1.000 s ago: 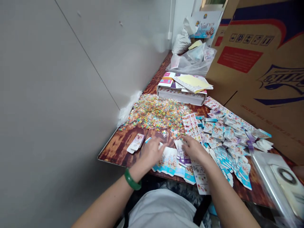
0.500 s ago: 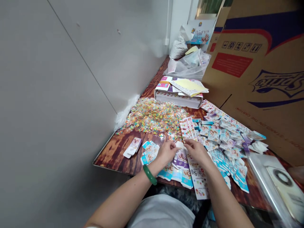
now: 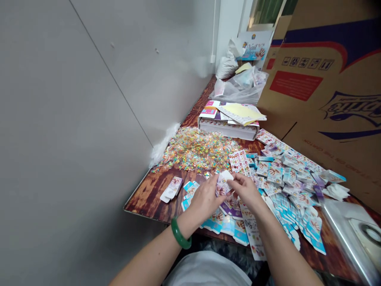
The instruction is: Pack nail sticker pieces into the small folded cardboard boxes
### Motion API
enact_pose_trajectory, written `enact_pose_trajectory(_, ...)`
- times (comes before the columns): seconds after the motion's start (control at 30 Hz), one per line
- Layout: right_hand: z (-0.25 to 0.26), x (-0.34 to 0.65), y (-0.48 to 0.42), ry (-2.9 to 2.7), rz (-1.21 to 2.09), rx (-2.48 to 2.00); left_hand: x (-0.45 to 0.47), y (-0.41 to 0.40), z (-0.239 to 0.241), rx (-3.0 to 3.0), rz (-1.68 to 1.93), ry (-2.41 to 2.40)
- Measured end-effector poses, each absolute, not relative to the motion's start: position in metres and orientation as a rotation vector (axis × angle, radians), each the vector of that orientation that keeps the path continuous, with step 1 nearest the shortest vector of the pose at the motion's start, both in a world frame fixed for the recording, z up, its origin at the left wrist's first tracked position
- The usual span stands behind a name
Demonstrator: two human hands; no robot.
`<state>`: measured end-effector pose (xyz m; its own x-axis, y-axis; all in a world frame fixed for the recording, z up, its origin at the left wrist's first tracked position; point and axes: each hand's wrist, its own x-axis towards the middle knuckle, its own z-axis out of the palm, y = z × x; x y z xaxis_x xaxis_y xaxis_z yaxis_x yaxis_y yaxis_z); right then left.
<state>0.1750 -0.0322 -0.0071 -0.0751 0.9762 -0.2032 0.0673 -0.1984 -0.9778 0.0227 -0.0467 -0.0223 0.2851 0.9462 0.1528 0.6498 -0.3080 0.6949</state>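
Note:
Between both hands is a small white and purple carton with a white flap at its top (image 3: 224, 182). My left hand (image 3: 206, 199), with a green bangle at the wrist, grips its left side. At the right edge, the fingers of my right hand (image 3: 246, 190) pinch the carton; the fingertips are partly hidden. Beneath the hands lie flat purple cartons (image 3: 235, 211) and blue cartons (image 3: 214, 223). Sticker sheets (image 3: 238, 162) pass under my right forearm. A few purple-white cartons (image 3: 173, 188) rest to the left.
A heap of tiny colourful packets (image 3: 198, 149) spreads beyond the hands. Piled small boxes (image 3: 275, 172) and fanned blue cartons (image 3: 285, 212) cover the right. Farther back is a box of sheets (image 3: 228, 128). A large cardboard carton (image 3: 312, 127) and grey wall (image 3: 89, 139) flank the table.
A purple-white carton has been raised from the pile into both hands. My left hand has turned and now wraps its side. The view has shifted slightly.

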Motion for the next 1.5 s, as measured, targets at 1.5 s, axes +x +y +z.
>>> enact_pose_trajectory(1.5, -0.019, 0.151, -0.049, -1.329, 0.979, -1.092, 0.014, -0.055, -0.013, 1.734, 0.884, 1.221)
